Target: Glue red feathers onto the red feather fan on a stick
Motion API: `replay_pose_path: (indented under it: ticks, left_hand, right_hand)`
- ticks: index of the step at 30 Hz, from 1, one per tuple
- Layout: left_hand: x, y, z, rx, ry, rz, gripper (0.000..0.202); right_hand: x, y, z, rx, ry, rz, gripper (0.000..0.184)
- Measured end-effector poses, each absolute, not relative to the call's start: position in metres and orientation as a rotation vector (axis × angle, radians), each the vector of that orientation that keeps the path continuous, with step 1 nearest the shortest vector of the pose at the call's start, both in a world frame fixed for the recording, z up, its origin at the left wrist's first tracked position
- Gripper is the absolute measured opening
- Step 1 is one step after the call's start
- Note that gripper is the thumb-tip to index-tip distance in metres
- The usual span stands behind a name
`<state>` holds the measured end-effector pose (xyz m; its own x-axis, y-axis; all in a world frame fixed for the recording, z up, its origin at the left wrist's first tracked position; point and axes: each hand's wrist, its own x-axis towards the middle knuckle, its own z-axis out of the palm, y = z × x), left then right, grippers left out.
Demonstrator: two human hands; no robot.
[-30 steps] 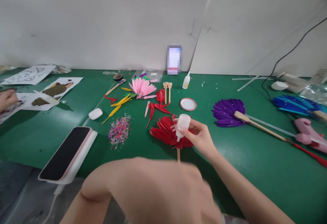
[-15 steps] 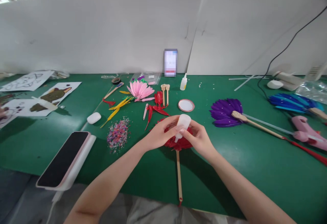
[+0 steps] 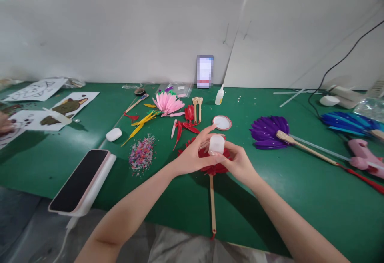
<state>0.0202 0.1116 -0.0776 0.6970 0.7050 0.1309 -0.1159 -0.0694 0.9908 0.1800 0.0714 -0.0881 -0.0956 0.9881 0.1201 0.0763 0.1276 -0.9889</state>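
Both my hands meet over a red feather fan [image 3: 216,169] lying on the green table [image 3: 300,203]; its wooden stick [image 3: 213,205] points toward me. My right hand [image 3: 238,163] grips a small white glue bottle [image 3: 216,143], held base up with its tip hidden behind my fingers. My left hand [image 3: 195,153] has its fingertips on the bottle's lower end, thumb and forefinger pinched around it. Most of the fan is covered by my hands.
Around lie loose red feathers [image 3: 183,126], yellow feathers [image 3: 141,122], a pink fan [image 3: 168,103], a confetti pile [image 3: 141,154], a round lid [image 3: 222,122], a purple fan [image 3: 268,132], a pink glue gun [image 3: 364,155], a phone [image 3: 79,179]. Another person's hand [image 3: 6,122] is at far left.
My left hand came up from close to the camera and joined my right hand at the bottle. The bottle has tipped a little more upright over the red fan.
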Motion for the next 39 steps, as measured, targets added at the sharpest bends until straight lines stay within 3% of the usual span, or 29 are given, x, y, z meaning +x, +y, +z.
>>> replay_pose_path:
  ticks: [8,19,26,39]
  left_hand:
    - [0.023,0.110,-0.080,1.615,0.447,0.740,0.074]
    - [0.022,0.110,-0.082,1.642,0.598,0.717,0.081]
    - [0.022,0.111,-0.079,1.742,0.546,0.701,0.058]
    - [0.023,0.109,-0.075,1.724,0.579,0.634,0.058]
  right_hand:
    - [0.179,0.069,-0.083,-1.117,-1.505,1.023,0.022]
    - [0.178,0.070,-0.089,-1.093,-1.506,0.988,0.027]
    - [0.178,0.072,-0.091,-1.049,-1.486,0.975,0.020]
    - [0.181,0.073,-0.097,-1.080,-1.541,0.926,0.023]
